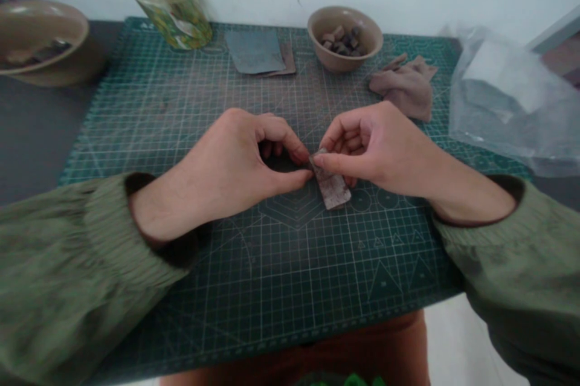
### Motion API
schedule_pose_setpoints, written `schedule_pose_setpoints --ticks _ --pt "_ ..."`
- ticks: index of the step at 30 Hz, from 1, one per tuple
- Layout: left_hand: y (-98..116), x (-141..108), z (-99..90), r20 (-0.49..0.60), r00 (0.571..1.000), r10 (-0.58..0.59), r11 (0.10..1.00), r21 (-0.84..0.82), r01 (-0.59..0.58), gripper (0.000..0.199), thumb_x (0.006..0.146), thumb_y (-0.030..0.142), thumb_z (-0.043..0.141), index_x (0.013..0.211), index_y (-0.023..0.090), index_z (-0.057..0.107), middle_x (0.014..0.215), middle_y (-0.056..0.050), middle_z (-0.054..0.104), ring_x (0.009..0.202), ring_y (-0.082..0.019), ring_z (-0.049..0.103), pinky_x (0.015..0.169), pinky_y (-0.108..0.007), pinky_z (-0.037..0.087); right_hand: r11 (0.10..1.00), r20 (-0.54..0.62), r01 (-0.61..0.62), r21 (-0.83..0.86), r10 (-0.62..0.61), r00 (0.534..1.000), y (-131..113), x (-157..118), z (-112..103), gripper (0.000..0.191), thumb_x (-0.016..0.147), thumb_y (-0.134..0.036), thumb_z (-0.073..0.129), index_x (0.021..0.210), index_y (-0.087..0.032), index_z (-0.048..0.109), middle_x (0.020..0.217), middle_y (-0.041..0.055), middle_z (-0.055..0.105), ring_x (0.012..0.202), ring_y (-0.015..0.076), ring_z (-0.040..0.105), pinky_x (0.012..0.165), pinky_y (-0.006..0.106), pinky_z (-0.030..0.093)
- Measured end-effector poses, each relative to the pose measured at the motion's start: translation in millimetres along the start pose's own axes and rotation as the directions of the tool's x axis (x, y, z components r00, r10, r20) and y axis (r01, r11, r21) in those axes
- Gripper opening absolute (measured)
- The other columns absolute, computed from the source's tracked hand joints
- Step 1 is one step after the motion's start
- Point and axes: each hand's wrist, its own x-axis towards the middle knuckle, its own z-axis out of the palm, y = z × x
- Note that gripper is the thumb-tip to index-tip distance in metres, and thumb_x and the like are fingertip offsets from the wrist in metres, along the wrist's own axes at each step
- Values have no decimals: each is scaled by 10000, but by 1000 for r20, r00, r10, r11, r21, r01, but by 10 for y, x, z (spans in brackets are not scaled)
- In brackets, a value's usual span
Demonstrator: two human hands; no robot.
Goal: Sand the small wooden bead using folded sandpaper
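Note:
My left hand [231, 168] and my right hand [371, 147] meet above the middle of a green cutting mat [272, 271]. Between my left thumb and fingers sits a small dark object [281, 164], mostly hidden by the fingers. My right thumb and fingers pinch a small strip of worn abrasive paper [331, 189], its lower end hanging toward the mat. The strip's upper end touches the tips of my left fingers.
Beyond my hands lie stacked abrasive sheets [256, 52], a beige bowl of small dark and tan pieces [344, 38], and a crumpled cloth [405, 87]. A glass bottle [170, 11] stands behind the mat. A clear plastic bag [510, 99] lies right, a larger bowl [43, 41] left.

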Motion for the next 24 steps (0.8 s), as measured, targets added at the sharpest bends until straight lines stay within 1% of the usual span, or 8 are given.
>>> schedule_pose_setpoints --ticks 2,6,10,13,16,19,22,24 --pt "2 2 -3 3 1000 6 1000 -5 -6 162 878 397 857 946 253 884 928 -15 837 832 -198 735 735 -328 517 1000 -22 12 -11 -12 1000 0 -8 -3 229 906 -310 971 857 -238 760 733 6 820 619 171 749 561 288 572" --pt "3 2 -5 5 1000 17 1000 5 -17 145 882 381 864 946 253 887 912 -15 834 795 -191 720 701 -329 497 999 50 13 -45 -10 999 -18 -27 -31 227 920 -337 960 848 -238 769 727 2 822 607 165 741 550 286 562" --pt "-13 3 4 11 1000 8 1000 -6 -8 166 897 408 863 963 258 894 919 -10 841 801 -187 730 699 -319 500 999 4 10 -43 -10 1000 -20 -30 -55 245 903 -351 981 846 -246 767 733 5 824 615 176 752 560 297 578" --pt "-22 6 8 6 1000 15 1000 -5 -14 154 893 401 873 961 266 902 905 3 836 793 -173 732 681 -307 503 999 41 6 -39 -4 999 -10 -28 -64 232 910 -329 971 835 -240 770 719 5 820 602 172 750 551 291 575" --pt "-22 2 6 2 1000 24 1000 -7 -24 150 892 396 884 962 265 904 889 9 826 760 -158 716 657 -299 502 999 23 10 -31 -9 1000 1 -26 -69 212 923 -288 952 842 -235 764 721 1 822 613 163 759 549 272 572" --pt "-22 -2 4 2 1000 30 1000 -3 -30 139 897 382 881 960 260 904 881 11 822 746 -153 703 646 -299 495 1000 59 7 -26 -5 998 11 -20 -69 211 916 -290 963 853 -225 772 731 6 832 610 161 765 544 263 576" --pt "-27 0 6 1 999 35 999 -10 -35 144 899 385 879 959 257 904 888 7 828 766 -163 720 656 -305 500 1000 27 12 -25 -11 1000 21 -11 -63 211 917 -265 958 851 -212 766 725 5 828 600 147 759 541 247 575" --pt "-29 5 9 -3 999 33 999 -14 -33 139 892 384 881 953 261 904 884 10 828 772 -169 729 661 -308 505 999 31 21 -29 -20 999 27 -5 -58 201 923 -258 952 856 -210 769 726 3 828 598 146 758 539 247 577"
